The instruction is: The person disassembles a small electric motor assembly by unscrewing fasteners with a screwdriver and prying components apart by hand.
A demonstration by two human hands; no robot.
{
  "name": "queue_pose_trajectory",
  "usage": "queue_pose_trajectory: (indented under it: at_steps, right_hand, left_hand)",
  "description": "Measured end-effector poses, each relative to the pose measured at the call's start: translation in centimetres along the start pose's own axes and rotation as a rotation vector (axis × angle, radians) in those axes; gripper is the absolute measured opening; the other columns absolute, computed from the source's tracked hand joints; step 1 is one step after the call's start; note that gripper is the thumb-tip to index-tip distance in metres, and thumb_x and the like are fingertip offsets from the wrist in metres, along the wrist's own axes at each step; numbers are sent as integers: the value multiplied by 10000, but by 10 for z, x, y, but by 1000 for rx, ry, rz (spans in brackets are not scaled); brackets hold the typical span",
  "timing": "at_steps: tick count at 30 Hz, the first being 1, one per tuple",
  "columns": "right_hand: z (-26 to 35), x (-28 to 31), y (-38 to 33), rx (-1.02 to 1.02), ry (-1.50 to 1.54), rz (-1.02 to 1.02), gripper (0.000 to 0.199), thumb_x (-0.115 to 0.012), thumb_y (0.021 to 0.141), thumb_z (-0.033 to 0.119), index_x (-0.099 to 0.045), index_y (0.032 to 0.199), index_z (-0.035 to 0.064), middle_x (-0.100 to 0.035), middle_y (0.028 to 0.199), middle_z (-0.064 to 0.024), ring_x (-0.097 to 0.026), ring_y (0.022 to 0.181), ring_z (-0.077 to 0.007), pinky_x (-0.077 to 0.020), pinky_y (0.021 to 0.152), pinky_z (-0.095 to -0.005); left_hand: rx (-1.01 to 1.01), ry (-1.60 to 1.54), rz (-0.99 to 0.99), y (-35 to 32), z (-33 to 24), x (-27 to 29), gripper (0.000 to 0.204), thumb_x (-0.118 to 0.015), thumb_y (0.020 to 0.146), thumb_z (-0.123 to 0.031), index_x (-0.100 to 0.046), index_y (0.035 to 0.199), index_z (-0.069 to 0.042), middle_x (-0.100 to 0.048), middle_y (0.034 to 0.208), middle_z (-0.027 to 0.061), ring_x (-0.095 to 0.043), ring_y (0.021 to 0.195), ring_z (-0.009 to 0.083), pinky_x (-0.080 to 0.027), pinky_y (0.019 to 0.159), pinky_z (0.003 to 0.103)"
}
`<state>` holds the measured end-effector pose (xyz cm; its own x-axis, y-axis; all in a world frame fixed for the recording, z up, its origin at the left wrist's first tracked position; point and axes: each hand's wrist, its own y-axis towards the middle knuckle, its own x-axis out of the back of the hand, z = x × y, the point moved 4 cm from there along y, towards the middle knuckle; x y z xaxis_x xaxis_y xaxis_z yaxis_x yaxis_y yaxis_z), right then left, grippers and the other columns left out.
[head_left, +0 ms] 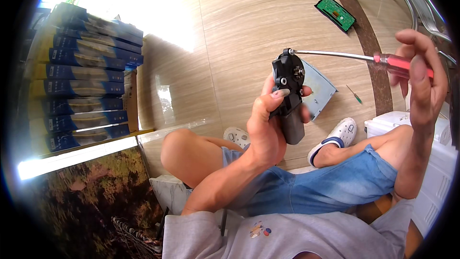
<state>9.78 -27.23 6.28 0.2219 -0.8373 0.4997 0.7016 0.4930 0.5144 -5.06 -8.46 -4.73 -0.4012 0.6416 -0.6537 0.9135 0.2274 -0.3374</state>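
Observation:
My left hand (266,132) is wrapped round a black motor with a gear housing (287,84), lifted above the floor in front of my knees. The thumb presses on its near face, and fingertips show at its right side. Metal-lined holes and a small toothed shaft are visible on the housing. In my right hand (420,74) is a screwdriver (400,64) with a clear red handle, held between the thumb and fingers. Its long steel shank points left, and the tip meets a small metal piece at the housing's top lug. Whether that piece is a screw I cannot tell.
Beyond the motor, a grey-blue metal plate (320,88) lies on the tiled floor. A thin green-handled screwdriver (355,95) and a green circuit board (337,13) in a black frame lie farther right. Blue boxes (86,88) are stacked at left, white drawers (433,163) stand at right.

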Motion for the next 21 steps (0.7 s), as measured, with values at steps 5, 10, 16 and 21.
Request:
queue_pose_trajectory:
  at_steps: [5,10,16,21]
  right_hand:
    - [4,-2,-3,-123,-134,5,424,-497,1030,388,-633,1208,27,-539,646,27,-430,506,-3,-309,455,-174]
    - [3,5,-3,-38,-24,-26,397,-515,1025,361,-634,1204,27,-540,663,33,-426,512,-3,-309,448,-175]
    - [6,-1,-3,-87,-144,-44,428,-549,1008,382,-629,1187,2,-536,682,30,-435,524,-7,-308,449,-179]
    - [-1,2,-6,-142,39,16,391,-596,977,286,-600,1238,-5,-543,712,19,-473,570,-31,-365,509,-205]
  left_hand:
    - [-7,61,-11,-1,0,2,626,-451,872,-459,-484,1345,-50,-626,1148,163,-614,814,208,-490,740,337]
    - [-4,59,-19,-2,0,0,633,-454,872,-454,-477,1358,-49,-625,1147,167,-613,820,211,-486,745,340]
    - [5,11,1,-2,1,2,574,-480,874,-387,-457,1362,-87,-630,1139,133,-602,796,186,-471,737,328]
    - [-4,56,-28,-3,-1,2,631,-457,873,-455,-478,1353,-47,-622,1153,166,-609,826,206,-493,760,346]
